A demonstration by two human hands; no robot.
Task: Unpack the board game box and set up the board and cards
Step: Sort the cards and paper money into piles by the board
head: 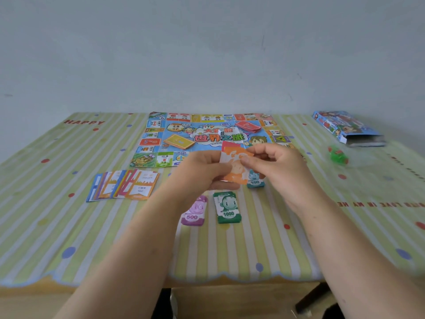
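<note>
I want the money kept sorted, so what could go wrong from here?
The left hand and right hand pinch the orange notes close to the 100 pile; a slipped note might mix in. The left forearm passes over the 500 pile, so lowering it could scatter that pile.

The left hand (197,173) and right hand (280,166) hide the board's (208,134) near edge. Fingers (247,161) cover part of the orange notes (234,176). Only the lower part of the 100 stack (255,183) shows. The green lump (338,155) is blurred. Print on the fanned cards (124,187) is too small to read.
</note>
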